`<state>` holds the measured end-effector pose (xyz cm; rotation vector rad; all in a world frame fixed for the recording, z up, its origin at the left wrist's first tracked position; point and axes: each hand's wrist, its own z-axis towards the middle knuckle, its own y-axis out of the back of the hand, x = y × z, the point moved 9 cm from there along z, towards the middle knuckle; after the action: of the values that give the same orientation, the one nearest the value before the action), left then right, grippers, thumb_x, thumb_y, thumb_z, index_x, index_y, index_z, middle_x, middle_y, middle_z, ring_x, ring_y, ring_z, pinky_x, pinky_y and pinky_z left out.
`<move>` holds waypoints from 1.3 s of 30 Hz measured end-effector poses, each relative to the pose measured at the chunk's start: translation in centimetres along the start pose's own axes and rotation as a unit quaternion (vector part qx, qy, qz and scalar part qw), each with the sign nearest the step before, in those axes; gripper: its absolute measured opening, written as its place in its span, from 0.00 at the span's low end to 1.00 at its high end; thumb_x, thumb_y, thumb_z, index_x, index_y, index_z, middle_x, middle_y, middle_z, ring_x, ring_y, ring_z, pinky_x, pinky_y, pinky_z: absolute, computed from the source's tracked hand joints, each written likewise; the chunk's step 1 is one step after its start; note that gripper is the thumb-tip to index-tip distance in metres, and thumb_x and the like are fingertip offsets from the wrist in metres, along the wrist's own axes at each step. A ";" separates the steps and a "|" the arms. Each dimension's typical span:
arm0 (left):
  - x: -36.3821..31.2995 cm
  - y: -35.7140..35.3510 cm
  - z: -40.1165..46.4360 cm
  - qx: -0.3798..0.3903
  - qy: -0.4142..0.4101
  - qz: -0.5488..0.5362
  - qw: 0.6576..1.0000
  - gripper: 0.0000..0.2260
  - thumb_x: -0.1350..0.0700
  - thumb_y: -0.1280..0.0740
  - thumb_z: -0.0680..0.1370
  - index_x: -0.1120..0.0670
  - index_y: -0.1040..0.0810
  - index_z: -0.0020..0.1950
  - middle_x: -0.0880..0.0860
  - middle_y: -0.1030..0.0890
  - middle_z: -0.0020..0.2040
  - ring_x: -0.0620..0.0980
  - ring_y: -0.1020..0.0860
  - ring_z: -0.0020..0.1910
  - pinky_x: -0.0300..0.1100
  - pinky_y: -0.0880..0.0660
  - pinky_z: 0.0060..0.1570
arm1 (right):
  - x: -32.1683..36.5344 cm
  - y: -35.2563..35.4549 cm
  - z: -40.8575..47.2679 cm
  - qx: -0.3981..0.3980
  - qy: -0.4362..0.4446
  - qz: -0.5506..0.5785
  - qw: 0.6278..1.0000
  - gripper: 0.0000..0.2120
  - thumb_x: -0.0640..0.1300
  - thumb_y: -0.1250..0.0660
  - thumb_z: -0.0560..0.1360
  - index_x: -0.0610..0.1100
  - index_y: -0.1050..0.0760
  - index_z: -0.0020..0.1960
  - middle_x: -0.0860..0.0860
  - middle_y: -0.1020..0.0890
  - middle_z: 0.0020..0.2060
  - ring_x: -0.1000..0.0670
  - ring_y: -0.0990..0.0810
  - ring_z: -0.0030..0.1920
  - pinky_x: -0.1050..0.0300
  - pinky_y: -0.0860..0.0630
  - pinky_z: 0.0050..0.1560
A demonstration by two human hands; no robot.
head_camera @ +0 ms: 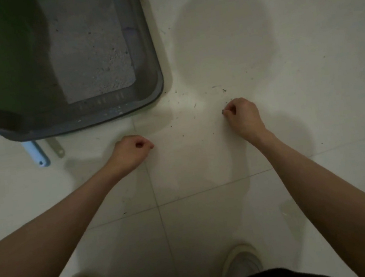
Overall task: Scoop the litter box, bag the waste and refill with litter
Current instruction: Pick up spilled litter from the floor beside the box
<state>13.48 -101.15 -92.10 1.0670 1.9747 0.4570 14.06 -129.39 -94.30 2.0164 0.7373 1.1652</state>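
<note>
Hands low over tile, litter box up-left.

Grey litter box (141, 50), litter (88, 45) inside, sits beyond left hand (129, 152), whose fingers are curled, holding nothing visible. Right hand (241, 116) pinches a small dark crumb (222, 111) off the floor (204, 170). Scattered specks between; bare tile right of the box's rim.

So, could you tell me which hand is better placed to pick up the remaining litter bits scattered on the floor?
The right hand, I think: it already pinches a crumb and hovers beside the scattered bits. The left hand is curled farther from them.
</note>
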 end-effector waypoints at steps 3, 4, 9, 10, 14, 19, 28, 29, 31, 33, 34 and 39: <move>1.6 0.9 -0.7 -0.001 0.007 0.005 1.000 0.08 0.57 0.38 0.78 0.57 0.19 0.50 0.53 0.22 0.39 0.45 0.26 0.35 0.30 0.31 0.33 | 0.2 -0.3 -0.1 0.007 -0.011 -0.027 1.000 0.11 0.40 0.40 0.78 0.34 0.23 0.51 0.39 0.21 0.51 0.40 0.24 0.52 0.53 0.30 0.51; 2.2 1.2 -1.0 0.000 0.010 0.011 1.000 0.08 0.57 0.38 0.78 0.57 0.19 0.50 0.54 0.21 0.39 0.46 0.25 0.36 0.33 0.30 0.35 | 0.4 -0.2 -0.4 -0.001 -0.015 -0.013 1.000 0.11 0.39 0.41 0.78 0.33 0.24 0.51 0.40 0.21 0.50 0.41 0.24 0.51 0.53 0.30 0.51; 6.4 3.2 -3.0 -0.025 0.027 0.056 0.998 0.09 0.56 0.38 0.78 0.58 0.21 0.51 0.56 0.20 0.44 0.56 0.22 0.47 0.39 0.31 0.46 | 2.8 -3.8 -5.0 0.048 -0.110 0.307 0.944 0.07 0.37 0.38 0.77 0.40 0.24 0.42 0.50 0.25 0.34 0.52 0.28 0.36 0.58 0.29 0.40; 7.7 3.7 -3.4 -0.026 0.040 0.060 0.997 0.09 0.56 0.38 0.78 0.59 0.21 0.51 0.57 0.20 0.45 0.57 0.22 0.48 0.40 0.30 0.46 | 4.0 -5.3 -6.2 0.082 -0.120 0.371 0.917 0.08 0.35 0.37 0.76 0.41 0.25 0.39 0.49 0.25 0.33 0.52 0.28 0.35 0.62 0.28 0.37; 13.8 5.8 -5.6 -0.039 0.126 0.016 0.991 0.07 0.59 0.38 0.77 0.61 0.22 0.49 0.59 0.19 0.41 0.58 0.21 0.44 0.43 0.28 0.47 | 9.8 -10.2 -10.1 0.221 -0.113 0.496 0.832 0.12 0.27 0.39 0.75 0.38 0.28 0.35 0.44 0.25 0.33 0.52 0.26 0.33 0.68 0.26 0.32; 18.6 7.1 -8.2 -0.079 0.187 -0.051 0.978 0.04 0.60 0.36 0.76 0.58 0.23 0.46 0.58 0.20 0.40 0.57 0.22 0.44 0.42 0.28 0.46 | 14.2 -14.4 -13.5 0.394 -0.036 0.295 0.870 0.10 0.27 0.38 0.73 0.39 0.27 0.38 0.44 0.24 0.34 0.50 0.25 0.34 0.66 0.25 0.32; 19.4 6.7 -6.8 -0.225 0.159 -0.177 0.945 0.09 0.55 0.32 0.74 0.58 0.22 0.51 0.55 0.21 0.44 0.53 0.23 0.47 0.40 0.30 0.48 | 23.0 -17.0 -11.9 0.421 0.095 0.077 0.899 0.13 0.40 0.38 0.77 0.41 0.23 0.36 0.49 0.23 0.31 0.54 0.27 0.31 0.64 0.31 0.33; 19.2 6.9 -6.4 -0.236 0.148 -0.188 0.942 0.08 0.55 0.31 0.74 0.57 0.22 0.50 0.53 0.22 0.41 0.51 0.24 0.44 0.38 0.31 0.46 | 23.5 -17.8 -11.4 0.402 0.101 0.067 0.907 0.14 0.42 0.38 0.78 0.44 0.24 0.34 0.50 0.23 0.32 0.54 0.26 0.33 0.64 0.30 0.34; 18.8 7.2 -5.5 -0.247 0.132 -0.202 0.938 0.08 0.56 0.30 0.73 0.57 0.22 0.50 0.49 0.25 0.37 0.48 0.26 0.42 0.36 0.32 0.43 | 23.8 -18.9 -10.7 0.360 0.121 0.030 0.925 0.15 0.44 0.37 0.77 0.45 0.25 0.33 0.50 0.23 0.33 0.54 0.26 0.35 0.63 0.30 0.37; 18.4 7.2 -4.9 -0.252 0.119 -0.206 0.938 0.09 0.56 0.29 0.72 0.58 0.22 0.50 0.48 0.26 0.35 0.48 0.27 0.41 0.33 0.34 0.40 | 23.4 -19.4 -10.4 0.324 0.130 -0.004 0.937 0.13 0.44 0.37 0.76 0.40 0.23 0.36 0.48 0.23 0.34 0.52 0.26 0.36 0.63 0.33 0.34; 18.2 7.1 -4.6 -0.250 0.113 -0.205 0.940 0.09 0.57 0.29 0.72 0.58 0.22 0.50 0.48 0.26 0.35 0.48 0.27 0.41 0.33 0.34 0.40 | 23.1 -19.4 -10.3 0.311 0.126 -0.005 0.942 0.12 0.43 0.37 0.76 0.38 0.22 0.39 0.48 0.24 0.35 0.51 0.26 0.36 0.64 0.33 0.33; 17.3 6.1 -3.3 -0.227 0.105 -0.190 0.949 0.06 0.59 0.29 0.71 0.57 0.21 0.47 0.51 0.24 0.39 0.51 0.24 0.43 0.37 0.32 0.44 | 22.0 -18.9 -9.3 0.296 0.106 0.027 0.949 0.13 0.42 0.35 0.75 0.34 0.22 0.37 0.45 0.23 0.34 0.49 0.26 0.37 0.61 0.32 0.36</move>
<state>8.82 -83.33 -94.86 0.3498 2.0568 0.7867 12.88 -98.95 -94.72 2.4236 1.2672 1.3163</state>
